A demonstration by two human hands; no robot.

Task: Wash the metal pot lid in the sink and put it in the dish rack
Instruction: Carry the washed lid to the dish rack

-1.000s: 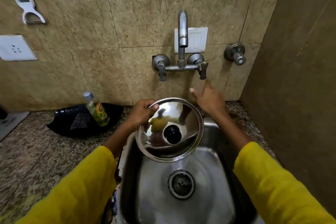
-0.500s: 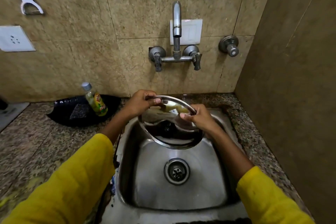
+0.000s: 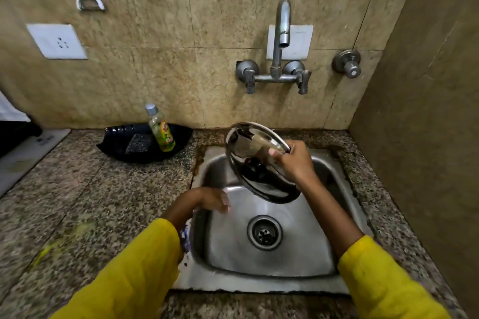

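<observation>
The round metal pot lid (image 3: 255, 163) with a black knob hangs tilted over the back of the steel sink (image 3: 305, 246). My right hand (image 3: 293, 160) grips the lid by its upper right rim. My left hand (image 3: 213, 199) is blurred at the sink's left edge, off the lid, fingers loose and holding nothing. The wall tap (image 3: 281, 41) stands above the lid; no water shows from its spout. No dish rack is in view.
A black tray (image 3: 121, 142) with a scrub pad (image 3: 137, 144) and a green soap bottle (image 3: 162, 129) sits on the granite counter left of the sink. A side wall (image 3: 427, 111) closes the right. A white board (image 3: 23, 153) lies far left.
My left hand let go of the lid and dropped to the sink's left edge. My right hand, first up by the tap, took the rim and now holds the lid alone.
</observation>
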